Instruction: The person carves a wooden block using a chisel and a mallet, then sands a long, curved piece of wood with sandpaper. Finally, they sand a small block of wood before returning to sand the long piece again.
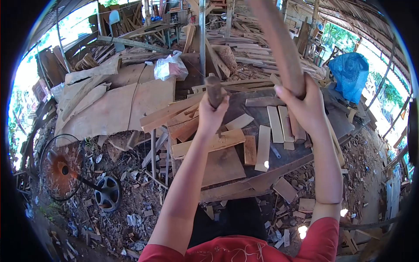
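My left hand (pixel 212 114) is wrapped round the wooden handle of a chisel (pixel 214 91), held upright. Below my fist, the thin blade reaches down to a pale wooden block (pixel 198 147), where a small cut or mark shows on its upper side. My right hand (pixel 309 105) grips the lower end of a thick wooden club (pixel 283 50), raised above the right side of the workbench (pixel 222 166); its far end leaves the top of the view. To the right of the block lie a short brown block (pixel 250 150) and a pale flat strip (pixel 263 146).
More wood strips (pixel 275 124) lie on the bench, and long boards (pixel 168 111) are stacked at its left. An orange-and-black fan (pixel 65 169) stands on the scrap-covered ground at left. A plastic bag (pixel 171 67) sits on a large sheet, and a blue bag (pixel 349 76) hangs back right.
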Tool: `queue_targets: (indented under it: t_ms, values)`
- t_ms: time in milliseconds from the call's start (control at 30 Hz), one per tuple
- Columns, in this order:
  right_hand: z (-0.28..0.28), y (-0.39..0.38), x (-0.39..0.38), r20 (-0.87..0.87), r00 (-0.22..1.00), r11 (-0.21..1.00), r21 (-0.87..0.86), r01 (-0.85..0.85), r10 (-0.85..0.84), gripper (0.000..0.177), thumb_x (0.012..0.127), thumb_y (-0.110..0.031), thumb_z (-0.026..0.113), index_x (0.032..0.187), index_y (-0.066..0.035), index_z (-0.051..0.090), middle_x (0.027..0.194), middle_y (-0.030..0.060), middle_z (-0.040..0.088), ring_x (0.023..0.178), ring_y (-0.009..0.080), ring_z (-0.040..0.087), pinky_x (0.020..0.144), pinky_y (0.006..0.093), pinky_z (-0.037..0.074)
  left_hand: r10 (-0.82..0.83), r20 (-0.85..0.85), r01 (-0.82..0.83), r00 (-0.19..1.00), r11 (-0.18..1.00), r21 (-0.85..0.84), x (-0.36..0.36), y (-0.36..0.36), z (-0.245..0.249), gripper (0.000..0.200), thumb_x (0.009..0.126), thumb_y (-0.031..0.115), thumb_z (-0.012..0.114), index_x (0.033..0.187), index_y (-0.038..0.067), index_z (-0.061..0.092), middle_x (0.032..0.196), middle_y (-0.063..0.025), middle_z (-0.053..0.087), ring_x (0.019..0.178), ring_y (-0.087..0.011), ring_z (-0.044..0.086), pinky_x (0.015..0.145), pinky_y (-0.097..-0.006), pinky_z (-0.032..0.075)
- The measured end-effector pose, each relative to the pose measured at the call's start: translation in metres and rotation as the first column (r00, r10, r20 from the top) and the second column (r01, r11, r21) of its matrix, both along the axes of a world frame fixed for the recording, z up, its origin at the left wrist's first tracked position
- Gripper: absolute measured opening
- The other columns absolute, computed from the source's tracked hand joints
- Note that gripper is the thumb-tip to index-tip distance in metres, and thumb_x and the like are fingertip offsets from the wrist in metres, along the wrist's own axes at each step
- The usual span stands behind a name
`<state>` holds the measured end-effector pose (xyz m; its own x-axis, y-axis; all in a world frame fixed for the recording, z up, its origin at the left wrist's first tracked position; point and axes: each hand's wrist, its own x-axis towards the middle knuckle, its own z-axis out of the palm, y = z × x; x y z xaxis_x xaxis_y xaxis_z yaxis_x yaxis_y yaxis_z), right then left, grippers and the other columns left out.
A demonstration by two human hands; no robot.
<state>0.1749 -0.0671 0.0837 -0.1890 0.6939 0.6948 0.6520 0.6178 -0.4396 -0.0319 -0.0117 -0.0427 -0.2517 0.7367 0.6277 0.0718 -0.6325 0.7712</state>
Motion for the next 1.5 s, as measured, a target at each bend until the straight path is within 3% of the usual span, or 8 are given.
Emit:
queue_targets:
  t_ms: [100,167,300,467,667,867,900,1500]
  values:
    - [-0.015,0.011,-0.003,-0.182,0.983,0.999,-0.001,0.035,-0.034,0.059,0.066,-0.043,0.071,0.095,0.005,0.053,0.081,0.0177,0.062,0.075,0.0266,0.063,0.069,0.0366,0.048,-0.004,0.163,0.012,0.987,0.999,-0.052,-0.019,0.005,-0.011,0.015,0.081,0.009,0.062,0.077,0.003,0.049,0.062,-0.0011,0.054,0.054,-0.0073,0.050,0.051,-0.0220,0.040]
    - [-0.036,0.024,-0.006,0.041,0.981,0.965,-0.175,0.194,-0.190,0.059,0.067,-0.043,0.070,0.097,0.005,0.054,0.084,0.0210,0.063,0.081,0.0306,0.064,0.072,0.0375,0.049,0.014,0.194,-0.008,0.981,0.999,-0.031,-0.022,-0.004,-0.010,0.013,0.083,0.010,0.060,0.078,0.003,0.050,0.062,-0.0015,0.054,0.054,-0.0079,0.051,0.049,-0.0221,0.039]
    - [-0.104,0.055,-0.018,0.447,0.884,0.865,-0.380,0.328,-0.138,0.063,0.065,-0.045,0.069,0.101,0.004,0.053,0.091,0.0231,0.062,0.088,0.0341,0.062,0.079,0.0409,0.049,0.030,0.279,-0.019,0.960,0.999,-0.042,-0.029,-0.014,-0.016,0.012,0.084,0.011,0.060,0.081,0.003,0.052,0.066,-0.0029,0.055,0.057,-0.0089,0.052,0.052,-0.0227,0.041]
    - [-0.169,0.066,-0.034,0.498,0.864,0.792,-0.499,0.351,-0.069,0.070,0.064,-0.052,0.067,0.105,0.004,0.053,0.101,0.0220,0.061,0.095,0.0329,0.060,0.082,0.0394,0.047,0.039,0.360,-0.014,0.932,0.997,-0.071,-0.043,-0.026,-0.021,0.012,0.083,0.011,0.061,0.085,0.003,0.052,0.070,-0.0036,0.056,0.061,-0.0096,0.053,0.055,-0.0238,0.041]
    - [-0.167,0.064,-0.037,0.524,0.851,0.782,-0.524,0.339,-0.017,0.077,0.064,-0.058,0.067,0.105,0.005,0.052,0.092,0.0205,0.063,0.088,0.0308,0.063,0.077,0.0377,0.049,-0.024,0.472,0.025,0.881,1.000,0.005,-0.050,-0.024,-0.031,0.012,0.083,0.010,0.062,0.083,0.003,0.052,0.069,-0.0025,0.055,0.064,-0.0106,0.052,0.060,-0.0248,0.041]
    - [-0.167,0.065,-0.041,0.514,0.857,0.773,-0.530,0.349,-0.034,0.081,0.063,-0.061,0.067,0.106,0.005,0.050,0.093,0.0195,0.063,0.087,0.0302,0.063,0.076,0.0372,0.050,-0.002,0.309,0.035,0.951,0.994,-0.103,-0.039,-0.038,-0.012,0.014,0.082,0.010,0.064,0.083,0.003,0.051,0.068,-0.0024,0.055,0.061,-0.0090,0.051,0.056,-0.0237,0.041]
    - [-0.168,0.065,-0.041,0.513,0.857,0.758,-0.544,0.359,-0.038,0.081,0.063,-0.061,0.067,0.107,0.005,0.050,0.093,0.0196,0.063,0.087,0.0300,0.063,0.076,0.0371,0.049,-0.025,0.322,0.027,0.946,1.000,-0.001,-0.036,-0.033,-0.012,0.014,0.082,0.011,0.063,0.083,0.004,0.052,0.068,-0.0022,0.055,0.060,-0.0085,0.051,0.055,-0.0231,0.041]
    - [-0.168,0.057,-0.041,0.463,0.884,0.715,-0.597,0.363,-0.063,0.078,0.066,-0.061,0.065,0.106,0.005,0.050,0.097,0.0191,0.062,0.091,0.0290,0.062,0.078,0.0361,0.049,-0.074,0.163,0.078,0.984,0.997,-0.014,-0.019,-0.029,-0.003,0.013,0.082,0.009,0.063,0.085,0.004,0.051,0.068,-0.0014,0.055,0.061,-0.0082,0.052,0.056,-0.0223,0.041]
